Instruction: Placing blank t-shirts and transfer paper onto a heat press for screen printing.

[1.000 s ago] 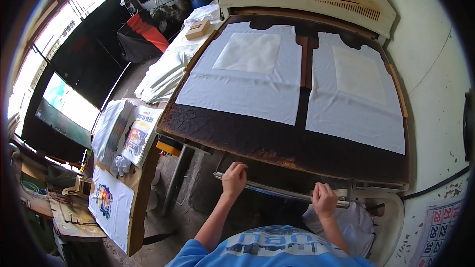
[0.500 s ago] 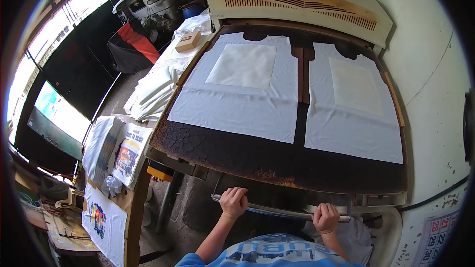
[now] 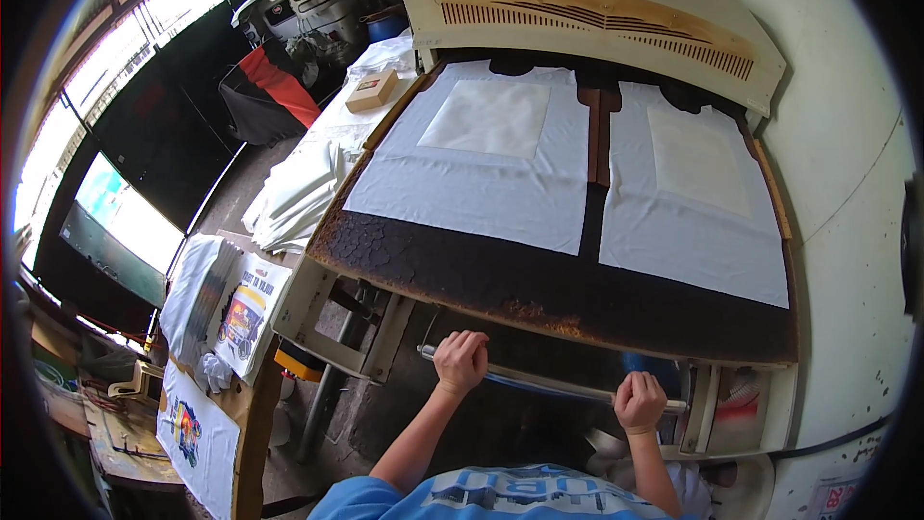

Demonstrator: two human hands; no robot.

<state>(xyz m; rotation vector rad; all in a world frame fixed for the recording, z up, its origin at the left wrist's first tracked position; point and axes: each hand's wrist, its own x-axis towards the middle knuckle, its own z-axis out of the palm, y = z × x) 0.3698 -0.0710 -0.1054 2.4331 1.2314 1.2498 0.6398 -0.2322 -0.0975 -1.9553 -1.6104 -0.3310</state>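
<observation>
My left hand [image 3: 461, 362] and my right hand [image 3: 639, 403] are both closed around a metal bar handle [image 3: 549, 380], which runs across in front of me below the near edge of a heat press bed. The dark, worn bed [image 3: 452, 270] carries two white shirt-shaped fabric pieces side by side, a left one [image 3: 462, 197] and a right one [image 3: 674, 250]. On the left fabric lies an off-white square sheet [image 3: 486, 118]; a similar pale sheet [image 3: 698, 159] lies on the right one. The curved, scorched hood [image 3: 597, 29] stands at the bed's far end.
To the left, a side table holds stacked white fabric [image 3: 303, 183], a small tan box [image 3: 372, 91] and printed white shirts [image 3: 248, 313]. Pale frame rails [image 3: 389, 335] show below the bed's near edge. A wall [image 3: 837, 164] rises close on the right.
The bed with both fabric pieces has slid away from me toward the hood, baring more of the frame rails at its near corners. Both hands stay on the bar.
</observation>
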